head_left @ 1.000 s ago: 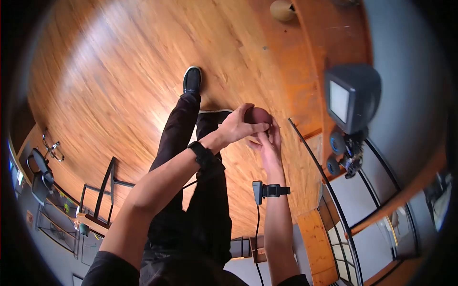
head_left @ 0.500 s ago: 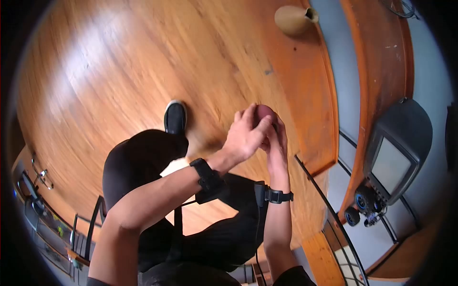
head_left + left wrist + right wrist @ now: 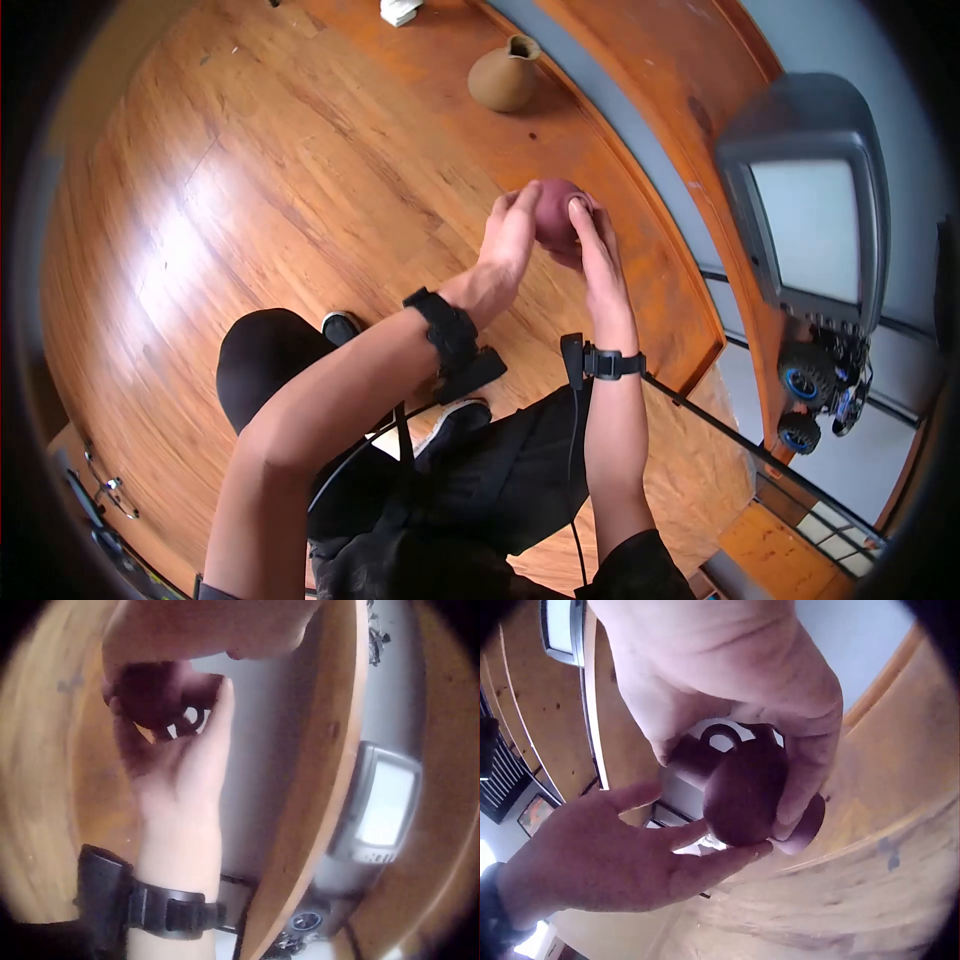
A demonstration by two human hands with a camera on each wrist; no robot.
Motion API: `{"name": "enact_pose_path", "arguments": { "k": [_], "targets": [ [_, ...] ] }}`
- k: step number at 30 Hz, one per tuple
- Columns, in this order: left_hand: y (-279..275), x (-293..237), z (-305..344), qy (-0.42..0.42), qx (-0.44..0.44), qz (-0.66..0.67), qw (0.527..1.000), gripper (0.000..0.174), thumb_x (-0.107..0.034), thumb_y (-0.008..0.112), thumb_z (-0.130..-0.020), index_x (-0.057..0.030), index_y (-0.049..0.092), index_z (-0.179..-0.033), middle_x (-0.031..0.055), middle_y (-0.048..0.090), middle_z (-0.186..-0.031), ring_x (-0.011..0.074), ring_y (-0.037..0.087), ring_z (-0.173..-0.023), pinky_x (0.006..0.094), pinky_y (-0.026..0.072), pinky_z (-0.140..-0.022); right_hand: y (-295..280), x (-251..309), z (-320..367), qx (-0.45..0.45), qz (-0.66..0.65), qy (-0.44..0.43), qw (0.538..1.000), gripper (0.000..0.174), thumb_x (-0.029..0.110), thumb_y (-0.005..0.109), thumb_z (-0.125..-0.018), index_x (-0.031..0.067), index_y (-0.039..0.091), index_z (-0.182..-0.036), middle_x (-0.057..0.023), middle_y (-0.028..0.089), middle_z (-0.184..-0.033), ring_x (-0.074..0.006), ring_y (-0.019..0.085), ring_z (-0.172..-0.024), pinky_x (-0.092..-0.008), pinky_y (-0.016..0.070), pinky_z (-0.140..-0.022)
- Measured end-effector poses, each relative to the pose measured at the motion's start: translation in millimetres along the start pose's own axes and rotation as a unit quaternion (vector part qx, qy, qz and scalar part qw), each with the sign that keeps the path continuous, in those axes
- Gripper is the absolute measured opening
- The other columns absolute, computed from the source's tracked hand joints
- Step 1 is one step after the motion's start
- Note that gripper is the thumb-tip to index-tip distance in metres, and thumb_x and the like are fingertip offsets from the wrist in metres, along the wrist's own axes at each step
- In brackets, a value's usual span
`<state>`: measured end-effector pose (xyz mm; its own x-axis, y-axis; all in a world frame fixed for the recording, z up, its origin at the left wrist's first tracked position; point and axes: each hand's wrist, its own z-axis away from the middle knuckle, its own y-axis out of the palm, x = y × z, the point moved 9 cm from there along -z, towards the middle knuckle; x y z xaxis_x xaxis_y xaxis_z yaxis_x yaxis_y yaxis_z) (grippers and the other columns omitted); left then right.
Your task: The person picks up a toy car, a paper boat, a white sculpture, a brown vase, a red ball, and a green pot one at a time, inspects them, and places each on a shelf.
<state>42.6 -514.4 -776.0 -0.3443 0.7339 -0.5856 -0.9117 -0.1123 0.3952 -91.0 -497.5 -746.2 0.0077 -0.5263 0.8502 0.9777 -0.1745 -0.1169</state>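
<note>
Both hands are around a round reddish-brown vessel (image 3: 556, 215), held in front of the body near the wooden bench. A small ring handle and a short tube-like part show on it in the right wrist view, with another rounded part at lower right. My right hand (image 3: 602, 262) grips it, thumb on the near side and fingers curled round it. On the opposite side is my left hand (image 3: 508, 236); in the right wrist view its fingers (image 3: 705, 874) stretch straight along the rounded body, touching it, while the thumb stands apart. The palms hide much of the vessel.
A tan vase (image 3: 505, 78) stands on the low orange-brown bench (image 3: 640, 300). To the right are a dark grey monitor (image 3: 815, 210) and a toy truck (image 3: 805, 385) with blue-rimmed wheels. A black rail (image 3: 720, 430) crosses beside the right arm. Wooden floor (image 3: 300, 200) lies to the left.
The head view has turned, so the vase and bench have come further into sight. The hands now overlap the bench; the left hand has slid from over the vessel to its left side.
</note>
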Motion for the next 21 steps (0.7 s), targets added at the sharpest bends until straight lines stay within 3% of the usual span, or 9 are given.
{"name": "enact_pose_path", "arguments": {
  "k": [1,4,8,17,21],
  "targets": [
    [7,5,-2,-0.026,0.031,0.005,0.999,0.068,-0.053,0.042,-0.096,-0.0047,0.037,-0.144,0.0111,0.043,-0.143,0.0270,0.045,-0.122,0.0366,0.0319,-0.109,-9,-5,-2,-0.002,-0.008,0.003,1.000,0.073,0.055,0.061,-0.088,0.0095,0.040,-0.140,-0.0111,0.050,-0.132,-0.0226,0.059,-0.108,-0.0356,0.0531,-0.081],
    [24,14,3,-0.095,0.099,0.042,0.990,0.070,-0.057,0.037,-0.097,-0.0049,0.036,-0.145,0.0110,0.042,-0.143,0.0297,0.045,-0.123,0.0364,0.0327,-0.109,-36,-13,0,-0.037,-0.041,0.013,0.998,0.077,0.059,0.062,-0.085,0.0091,0.039,-0.140,-0.0130,0.051,-0.129,-0.0250,0.061,-0.105,-0.0366,0.0531,-0.081],
    [46,21,-7,-0.126,0.176,0.055,0.975,0.075,-0.059,0.035,-0.097,-0.0030,0.034,-0.146,0.0120,0.041,-0.144,0.0319,0.044,-0.125,0.0373,0.0333,-0.110,-62,-29,-8,-0.041,-0.092,0.042,0.994,0.081,0.063,0.062,-0.083,0.0088,0.038,-0.137,-0.0160,0.051,-0.129,-0.0276,0.063,-0.102,-0.0384,0.0529,-0.082],
    [81,50,-31,-0.113,0.186,0.074,0.973,0.074,-0.055,0.036,-0.098,-0.0033,0.024,-0.151,0.0185,0.034,-0.149,0.0311,0.041,-0.131,0.0385,0.0315,-0.113,-104,-41,-22,-0.107,-0.150,0.021,0.983,0.082,0.061,0.064,-0.082,0.0117,0.034,-0.140,-0.0141,0.047,-0.131,-0.0288,0.058,-0.110,-0.0392,0.0495,-0.094],
    [88,50,-55,-0.110,0.180,0.139,0.968,0.073,-0.050,0.037,-0.099,-0.0035,0.018,-0.152,0.0188,0.032,-0.151,0.0313,0.038,-0.133,0.0396,0.0297,-0.114,-107,-47,-39,-0.118,-0.197,0.030,0.973,0.077,0.059,0.064,-0.084,0.0136,0.036,-0.139,-0.0125,0.048,-0.130,-0.0273,0.059,-0.106,-0.0356,0.0514,-0.088]
  ]
}}
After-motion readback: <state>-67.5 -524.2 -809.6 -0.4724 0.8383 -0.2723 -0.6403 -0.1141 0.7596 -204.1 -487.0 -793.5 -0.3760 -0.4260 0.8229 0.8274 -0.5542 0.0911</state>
